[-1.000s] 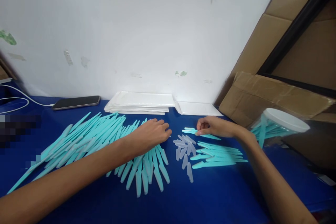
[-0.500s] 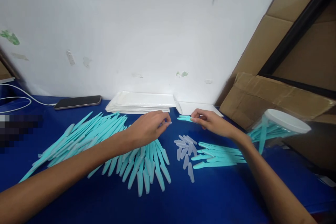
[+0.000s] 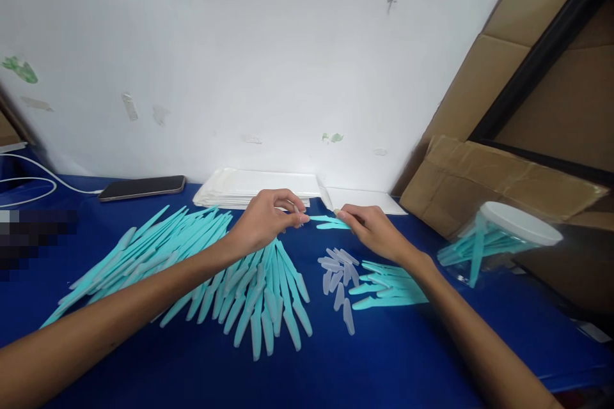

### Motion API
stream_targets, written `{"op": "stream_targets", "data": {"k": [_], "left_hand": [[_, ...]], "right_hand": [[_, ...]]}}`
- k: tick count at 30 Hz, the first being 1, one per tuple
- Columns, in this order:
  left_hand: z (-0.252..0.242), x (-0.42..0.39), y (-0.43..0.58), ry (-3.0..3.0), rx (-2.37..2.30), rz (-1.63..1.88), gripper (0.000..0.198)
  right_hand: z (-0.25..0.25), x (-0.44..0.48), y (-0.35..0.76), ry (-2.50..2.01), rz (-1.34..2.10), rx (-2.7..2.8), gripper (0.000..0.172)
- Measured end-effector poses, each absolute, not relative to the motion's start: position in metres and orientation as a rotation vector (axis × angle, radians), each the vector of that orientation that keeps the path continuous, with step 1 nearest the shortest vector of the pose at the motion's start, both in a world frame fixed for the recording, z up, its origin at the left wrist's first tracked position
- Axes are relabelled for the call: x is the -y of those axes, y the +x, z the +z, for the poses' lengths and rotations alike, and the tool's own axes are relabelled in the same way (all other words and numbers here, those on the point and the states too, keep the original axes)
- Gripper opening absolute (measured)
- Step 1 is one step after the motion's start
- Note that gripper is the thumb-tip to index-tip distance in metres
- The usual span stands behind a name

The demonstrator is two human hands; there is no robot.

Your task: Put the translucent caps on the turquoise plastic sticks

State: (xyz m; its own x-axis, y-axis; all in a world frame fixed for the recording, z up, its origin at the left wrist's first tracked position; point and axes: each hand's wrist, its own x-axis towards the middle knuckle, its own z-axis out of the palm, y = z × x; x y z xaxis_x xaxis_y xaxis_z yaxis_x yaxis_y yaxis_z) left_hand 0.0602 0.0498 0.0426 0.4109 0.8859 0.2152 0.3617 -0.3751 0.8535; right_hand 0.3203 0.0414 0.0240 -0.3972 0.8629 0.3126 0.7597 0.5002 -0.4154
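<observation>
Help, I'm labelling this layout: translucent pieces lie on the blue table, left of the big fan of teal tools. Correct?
Wrong side: the head view shows the translucent pieces on the blue table, right of the big fan of teal tools.

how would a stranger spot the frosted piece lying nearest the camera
On the blue table, a wide spread of turquoise sticks lies at left and a smaller bunch at right. Between them is a small heap of frosted pieces. The piece you want lies at its near edge, reaching closer to the camera than any other.
</observation>
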Motion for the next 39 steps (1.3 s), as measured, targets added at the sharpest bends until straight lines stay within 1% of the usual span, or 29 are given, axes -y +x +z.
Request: {"op": "stream_targets", "data": {"k": [3,6,8,20,29,34,39], "left_hand": [[0.042,-0.050,0.060,1.886,-1.091,0.929,0.022],[0.039,-0.053,0.059,1.842,-1.115,0.967,0.023],[0.038,-0.054,0.059,1.837,-1.117,0.980,0.025],[0.040,-0.049,0.064,1.844,-1.030,0.985,0.026],[0.038,-0.047,0.066,1.797,-0.956,0.997,0.027],[0.041,-0.046,0.066,1.795,-0.914,1.001,0.025],[0.042,-0.046,0.065,1.810,-0.898,1.025,0.025]], "right_hand": [[0.026,-0.039,0.317,-1.304,0.294,2.279,0.051],[0.028,-0.037,0.315,-1.287,0.307,2.309,0.046],[0.029,-0.035,0.315,-1.282,0.310,2.318,0.046],[0.032,-0.032,0.313,-1.446,0.308,2.303,0.063],[0.032,-0.028,0.309,-1.446,0.369,2.324,0.066],[0.032,-0.027,0.307,-1.438,0.442,2.304,0.071],[0.033,-0.028,0.309,-1.416,0.418,2.288,0.070]]}}
